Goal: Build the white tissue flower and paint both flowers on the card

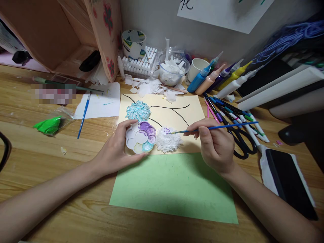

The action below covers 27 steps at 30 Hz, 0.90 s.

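Observation:
My left hand (117,145) grips a flower-shaped paint palette (141,136) by its edge; purple, teal and pale yellow paint lie in its wells. In my right hand (215,145) is a thin blue paintbrush (227,126), pinched near the ferrule. Its tip touches or hovers just at a white paper-scrap flower (168,143), which carries purple dabs at its top. A teal-and-white paper flower (138,110) sits behind the palette. Both flowers are on a cream sheet (194,104) with black drawn stems, which lies above a green sheet (172,185).
Paint bottles (201,79) stand at the back right, beside a paper cup (197,70) and a bowl of paper scraps (172,70). Scissors (240,141) and several pens lie right. To the left are another brush (84,116) and a bagged green lump (48,125).

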Motion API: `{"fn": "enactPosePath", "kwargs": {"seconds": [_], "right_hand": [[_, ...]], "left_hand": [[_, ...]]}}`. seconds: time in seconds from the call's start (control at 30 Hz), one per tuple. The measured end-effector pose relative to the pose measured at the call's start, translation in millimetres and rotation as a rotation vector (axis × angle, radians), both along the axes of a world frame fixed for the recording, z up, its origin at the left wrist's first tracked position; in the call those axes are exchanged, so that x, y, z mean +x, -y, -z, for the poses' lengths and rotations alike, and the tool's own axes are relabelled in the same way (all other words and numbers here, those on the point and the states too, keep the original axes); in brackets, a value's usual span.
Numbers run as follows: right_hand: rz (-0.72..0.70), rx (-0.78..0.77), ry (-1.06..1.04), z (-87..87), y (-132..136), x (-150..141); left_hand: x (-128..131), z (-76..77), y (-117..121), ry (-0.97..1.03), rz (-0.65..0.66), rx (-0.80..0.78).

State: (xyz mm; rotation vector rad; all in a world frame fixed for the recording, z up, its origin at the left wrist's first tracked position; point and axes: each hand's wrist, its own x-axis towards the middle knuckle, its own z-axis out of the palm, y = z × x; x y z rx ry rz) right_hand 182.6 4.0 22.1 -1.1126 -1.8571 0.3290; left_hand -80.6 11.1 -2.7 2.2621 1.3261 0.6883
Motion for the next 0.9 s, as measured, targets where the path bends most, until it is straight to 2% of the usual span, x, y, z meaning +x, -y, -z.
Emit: {"fn": "enactPosePath", "kwargs": {"seconds": [0.3, 0.43, 0.53, 0.7, 0.9], "right_hand": [[-0.002, 0.003, 0.0, -1.0, -1.2, -0.1], [0.011, 0.055, -0.121, -1.5, 0.1, -0.8], [-0.09, 0.089, -0.192, -3.1, 2.1, -2.2], [-0.336, 0.077, 0.02, -5.2, 3.1, -6.0], [-0.334, 0.051, 0.077, -2.7, 3.0, -6.9]], "left_hand": [[-0.1, -0.3, 0.5, -0.003, 0.007, 0.016], [0.9, -0.4, -0.2, -0.005, 0.0, 0.012], [1.0, 0.4, -0.6, 0.002, 0.008, 0.003], [0.2, 0.2, 0.7, 0.032, 0.052, -0.022], [1.1, -1.8, 1.2, 0.056, 0.066, -0.039]]}}
